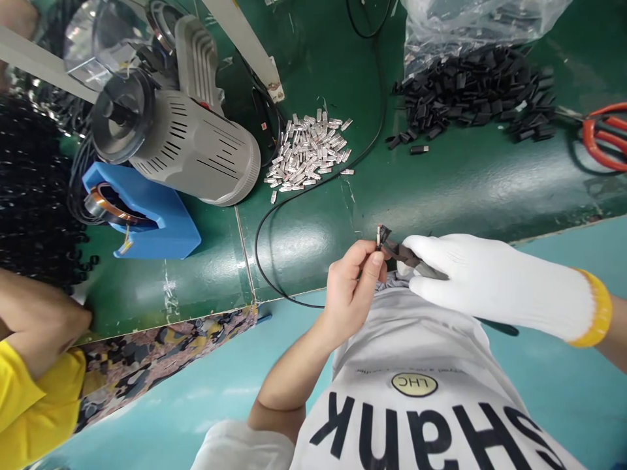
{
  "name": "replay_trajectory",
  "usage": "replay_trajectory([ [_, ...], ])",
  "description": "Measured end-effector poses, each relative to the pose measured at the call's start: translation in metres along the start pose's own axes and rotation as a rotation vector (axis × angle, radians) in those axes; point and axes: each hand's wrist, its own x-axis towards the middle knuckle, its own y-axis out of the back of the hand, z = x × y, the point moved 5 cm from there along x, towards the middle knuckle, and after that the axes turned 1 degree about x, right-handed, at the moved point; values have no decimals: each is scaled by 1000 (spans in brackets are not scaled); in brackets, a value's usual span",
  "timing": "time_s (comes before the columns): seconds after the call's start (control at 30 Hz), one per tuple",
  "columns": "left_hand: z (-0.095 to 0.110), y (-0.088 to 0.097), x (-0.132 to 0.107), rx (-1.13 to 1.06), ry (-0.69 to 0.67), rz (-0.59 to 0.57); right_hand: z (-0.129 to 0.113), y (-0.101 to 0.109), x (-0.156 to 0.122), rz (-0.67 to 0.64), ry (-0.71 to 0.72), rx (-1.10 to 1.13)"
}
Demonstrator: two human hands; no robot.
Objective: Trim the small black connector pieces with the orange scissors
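Observation:
My bare left hand (349, 284) pinches the end of a black cable (258, 243) between thumb and fingertips, near the front edge of the green table. A small metal connector (379, 232) sticks up out of that grip. My right hand (465, 277), in a white glove with a yellow cuff, is closed around dark-handled pliers (404, 254). The pliers' jaws are right beside the connector; whether they grip it I cannot tell. From my left hand the cable loops left, then runs up across the table past a pile of small silver metal connectors (311, 153).
Black plastic sleeves (470, 94) lie heaped below a clear plastic bag (480, 26). Near them are one black-and-metal plug (419, 150) and a red-handled tool (605, 137). At left stand a grey machine (196, 147) and a blue tape holder (166, 222). A co-worker's arm (39, 307) rests further left.

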Motion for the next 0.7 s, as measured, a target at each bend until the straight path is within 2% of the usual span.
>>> replay_trajectory([
  [0.17,3,3,0,117,-71,32,3,0,1,-4,12,-22],
  [0.3,1,3,-1,123,-83,24,8,-4,3,-53,52,-29],
  [0.43,-4,2,-3,106,-48,23,12,-8,5,-32,19,-56],
  [0.6,-6,6,-3,91,-57,136,4,-8,5,8,-40,-70],
  [0.7,-5,6,-2,90,-90,164,0,-7,4,17,-58,-19],
])
